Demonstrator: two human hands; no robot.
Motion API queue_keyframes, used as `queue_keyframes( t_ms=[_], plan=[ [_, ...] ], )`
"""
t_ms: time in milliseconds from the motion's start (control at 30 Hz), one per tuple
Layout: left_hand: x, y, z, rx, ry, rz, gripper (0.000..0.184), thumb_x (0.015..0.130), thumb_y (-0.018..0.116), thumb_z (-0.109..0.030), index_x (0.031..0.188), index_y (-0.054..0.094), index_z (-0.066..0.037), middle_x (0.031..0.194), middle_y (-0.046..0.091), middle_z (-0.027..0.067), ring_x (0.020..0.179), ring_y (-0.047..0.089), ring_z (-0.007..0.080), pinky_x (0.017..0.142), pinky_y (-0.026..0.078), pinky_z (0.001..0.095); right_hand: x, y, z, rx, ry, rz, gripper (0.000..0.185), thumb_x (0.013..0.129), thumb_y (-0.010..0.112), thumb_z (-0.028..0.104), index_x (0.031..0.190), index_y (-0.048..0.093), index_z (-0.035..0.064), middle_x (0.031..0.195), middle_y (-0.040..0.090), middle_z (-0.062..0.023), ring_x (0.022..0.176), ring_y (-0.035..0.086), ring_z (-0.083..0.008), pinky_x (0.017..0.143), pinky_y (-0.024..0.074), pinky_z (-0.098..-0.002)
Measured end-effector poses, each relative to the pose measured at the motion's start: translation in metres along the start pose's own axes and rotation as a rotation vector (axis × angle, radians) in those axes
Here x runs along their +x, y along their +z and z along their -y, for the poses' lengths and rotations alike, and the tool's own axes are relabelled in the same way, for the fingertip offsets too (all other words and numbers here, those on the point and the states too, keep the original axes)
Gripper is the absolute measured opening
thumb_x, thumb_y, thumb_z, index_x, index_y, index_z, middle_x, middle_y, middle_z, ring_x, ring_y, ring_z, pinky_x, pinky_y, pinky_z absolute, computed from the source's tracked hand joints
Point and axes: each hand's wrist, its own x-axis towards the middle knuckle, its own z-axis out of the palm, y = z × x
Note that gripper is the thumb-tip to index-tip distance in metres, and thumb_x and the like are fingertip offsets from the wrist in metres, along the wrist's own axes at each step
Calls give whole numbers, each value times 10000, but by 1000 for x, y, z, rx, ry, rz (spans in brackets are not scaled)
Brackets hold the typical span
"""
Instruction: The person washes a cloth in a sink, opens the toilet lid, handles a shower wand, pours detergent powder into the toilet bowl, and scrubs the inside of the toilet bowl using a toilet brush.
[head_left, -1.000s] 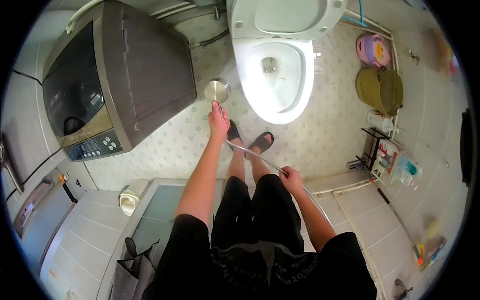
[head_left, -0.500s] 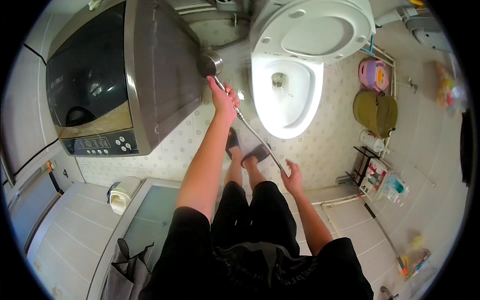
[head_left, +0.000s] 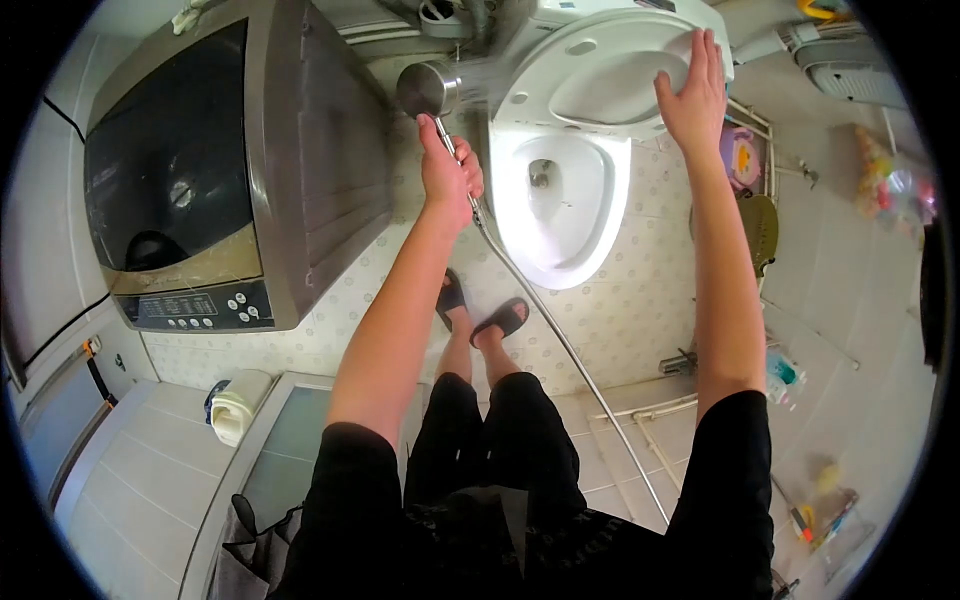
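My left hand (head_left: 450,170) is wrapped round the handle of a silver shower head (head_left: 428,88). Water sprays from it to the right, toward the back of the toilet. A metal hose (head_left: 570,345) runs from the handle down past my legs toward my right arm. My right hand (head_left: 697,98) is open, fingers stretched, over the right side of the raised toilet seat (head_left: 620,88); whether it touches, I cannot tell. The white toilet bowl (head_left: 560,210) stands uncovered below the seat, between my hands.
A washing machine (head_left: 345,160) stands at the left. Along the right wall are a pink potty (head_left: 741,158), partly behind my arm, and an olive bucket (head_left: 762,232). A white container (head_left: 240,405) sits at lower left. My slippered feet (head_left: 502,318) are on patterned tiles.
My right hand has let go of the hose and risen to the toilet seat. The shower head has moved up slightly, still in my left hand, and the hose now hangs lower.
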Motion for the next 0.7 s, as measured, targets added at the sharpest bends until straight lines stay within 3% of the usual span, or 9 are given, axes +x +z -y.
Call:
queue_keyframes(
  t_ms=[100, 200, 300, 400, 433, 533, 700],
  plan=[
    [-5, 12, -4, 40, 18, 11, 694, 872, 351, -843, 658, 363, -184, 497, 248, -39, 409, 214, 124, 434, 192, 316, 22, 6, -7, -45, -11, 50, 721, 849, 637, 236, 1508, 373, 110, 1597, 341, -96, 1471, 312, -337, 1167, 275, -564],
    [-11, 24, -11, 87, 52, 13, 692, 875, 353, -839, 655, 363, -183, 490, 253, -39, 400, 216, 122, 422, 189, 317, 24, 1, -14, -76, -10, 67, 701, 849, 627, 219, 1500, 387, 116, 1586, 363, -96, 1467, 322, -328, 1168, 285, -542],
    [-16, 36, -18, 127, 96, 33, 681, 900, 351, -810, 650, 352, -177, 488, 271, -41, 395, 231, 114, 407, 195, 306, 3, -4, -8, -28, -15, -27, 624, 856, 649, 201, 1448, 472, 115, 1514, 467, -99, 1431, 386, -322, 1167, 290, -506],
    [-22, 50, -21, 177, 135, 69, 665, 941, 349, -756, 643, 342, -162, 493, 298, -46, 396, 253, 97, 393, 202, 284, -30, -31, 8, 17, 20, -95, 518, 860, 684, 198, 1360, 572, 121, 1419, 568, -93, 1369, 471, -325, 1116, 362, -477],
    [-25, 56, -23, 206, 149, 84, 664, 946, 348, -749, 643, 350, -158, 493, 299, -48, 398, 253, 93, 393, 204, 280, -37, -39, 10, 45, 1, -180, 364, 857, 721, 152, 1215, 678, 103, 1269, 668, -86, 1241, 581, -323, 1024, 442, -425],
    [-34, 75, -25, 309, 200, 93, 665, 956, 351, -732, 634, 362, -150, 498, 296, -53, 410, 246, 86, 398, 201, 273, -68, -72, 13, 81, 27, -140, 232, 844, 736, 86, 1076, 730, 75, 1134, 715, -87, 1081, 641, -299, 920, 491, -374],
    [-36, 102, -16, 452, 312, 158, 687, 963, 370, -718, 577, 323, -152, 511, 289, -58, 443, 231, 85, 428, 192, 273, -121, -114, 25, 108, 134, 49, 124, 821, 755, 66, 944, 748, 59, 1002, 733, -65, 934, 628, -262, 828, 499, -363]
  ],
)
